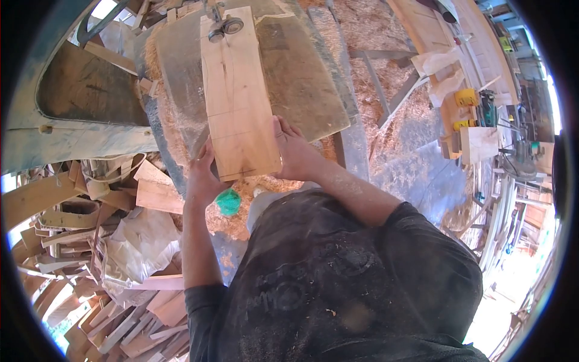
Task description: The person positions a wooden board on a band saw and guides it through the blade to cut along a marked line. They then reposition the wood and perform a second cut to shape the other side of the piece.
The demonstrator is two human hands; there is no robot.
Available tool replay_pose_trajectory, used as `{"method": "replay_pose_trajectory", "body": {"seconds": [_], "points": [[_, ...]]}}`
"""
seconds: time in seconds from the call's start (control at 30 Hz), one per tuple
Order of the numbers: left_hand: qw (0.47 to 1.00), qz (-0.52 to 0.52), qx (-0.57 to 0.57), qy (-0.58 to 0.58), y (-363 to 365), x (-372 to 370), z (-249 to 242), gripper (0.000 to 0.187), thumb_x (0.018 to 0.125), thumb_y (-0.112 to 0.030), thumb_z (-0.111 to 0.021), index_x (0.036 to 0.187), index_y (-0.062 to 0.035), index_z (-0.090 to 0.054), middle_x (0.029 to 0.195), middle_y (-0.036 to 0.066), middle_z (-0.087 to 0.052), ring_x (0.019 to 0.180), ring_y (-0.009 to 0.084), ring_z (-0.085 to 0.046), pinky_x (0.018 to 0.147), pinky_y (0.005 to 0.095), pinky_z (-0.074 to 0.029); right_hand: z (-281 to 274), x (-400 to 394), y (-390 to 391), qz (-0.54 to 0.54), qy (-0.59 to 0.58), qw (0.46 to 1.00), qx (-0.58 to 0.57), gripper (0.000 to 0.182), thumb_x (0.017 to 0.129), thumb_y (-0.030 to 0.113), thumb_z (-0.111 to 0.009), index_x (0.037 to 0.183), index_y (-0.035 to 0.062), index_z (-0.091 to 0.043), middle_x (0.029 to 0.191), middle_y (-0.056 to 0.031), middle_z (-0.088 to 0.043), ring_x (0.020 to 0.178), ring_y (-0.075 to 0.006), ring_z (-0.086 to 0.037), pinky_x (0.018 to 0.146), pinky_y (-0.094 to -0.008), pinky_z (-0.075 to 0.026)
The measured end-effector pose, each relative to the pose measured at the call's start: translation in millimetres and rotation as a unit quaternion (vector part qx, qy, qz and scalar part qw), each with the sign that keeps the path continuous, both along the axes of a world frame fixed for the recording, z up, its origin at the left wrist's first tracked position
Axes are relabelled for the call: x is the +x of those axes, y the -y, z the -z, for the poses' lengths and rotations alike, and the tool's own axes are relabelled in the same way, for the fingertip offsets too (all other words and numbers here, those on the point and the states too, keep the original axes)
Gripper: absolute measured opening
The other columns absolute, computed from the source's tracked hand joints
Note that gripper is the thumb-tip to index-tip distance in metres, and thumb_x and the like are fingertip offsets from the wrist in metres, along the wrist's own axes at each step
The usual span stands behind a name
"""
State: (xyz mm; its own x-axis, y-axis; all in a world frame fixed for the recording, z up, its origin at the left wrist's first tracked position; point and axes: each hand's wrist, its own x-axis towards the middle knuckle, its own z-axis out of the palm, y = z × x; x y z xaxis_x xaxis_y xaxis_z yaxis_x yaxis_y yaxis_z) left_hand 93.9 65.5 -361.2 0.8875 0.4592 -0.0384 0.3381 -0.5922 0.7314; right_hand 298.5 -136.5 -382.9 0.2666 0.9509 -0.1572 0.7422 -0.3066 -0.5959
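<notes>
Scrap wood (139, 326), heaped at left. Left hand (202, 178), gripping the near left edge of one pale wooden board (238, 102). Board, flat on a worn machine table (301, 78), pencil-lined, its far end beneath paired metal guide wheels (226, 28). Right hand (297, 151), closed against the board's right edge. Wood shavings (377, 27), strewn at right.

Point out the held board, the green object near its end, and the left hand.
Wooden board (240, 96): head view, middle of its broad face.
Green object (228, 203): head view, middle of its visible surface.
Left hand (202, 177): head view, back of the hand.
</notes>
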Motion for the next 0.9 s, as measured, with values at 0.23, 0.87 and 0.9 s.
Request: {"method": "replay_pose_trajectory", "body": {"seconds": [0.23, 0.87, 0.9], "points": [[0.999, -0.001, 0.037, 0.000, -1.0, 6.3, 3.2, 0.105, 0.063, -0.020, -0.099, 0.154, 0.0005, -0.051, 0.152, 0.022, -0.059, 0.138, 0.0396, -0.061, 0.112, 0.0450, -0.054, -5.8, 9.1, -4.3, -0.005, 0.005, 1.000, -0.022, 0.140, 0.075, 0.048, -0.091, 0.166, -0.0116, -0.003, 0.169, -0.0375, -0.023, 0.161, -0.0489, -0.021, 0.132, -0.0507, -0.022], [0.992, -0.031, 0.097, -0.080, 5.4, 18.6, 22.2, 0.126, 0.061, -0.043, -0.101, 0.161, 0.0016, -0.038, 0.156, 0.018, -0.059, 0.149, 0.0282, -0.053, 0.113, 0.0521, -0.033, 8.0, 41.5, -10.1, -0.021, 0.012, 0.999, 0.026, 0.136, 0.079, 0.050, -0.088, 0.164, -0.0139, -0.004, 0.169, -0.0357, -0.028, 0.162, -0.0466, -0.023, 0.132, -0.0499, -0.024], [0.991, -0.032, 0.102, -0.079, 5.8, 18.9, 24.1, 0.126, 0.061, -0.040, -0.101, 0.163, -0.0008, -0.037, 0.157, 0.017, -0.058, 0.150, 0.0286, -0.052, 0.114, 0.0517, -0.031, 5.6, 43.1, -10.4, -0.023, 0.016, 0.999, 0.018, 0.136, 0.079, 0.050, -0.088, 0.164, -0.0134, -0.003, 0.169, -0.0351, -0.028, 0.162, -0.0460, -0.023, 0.131, -0.0502, -0.025]]}}
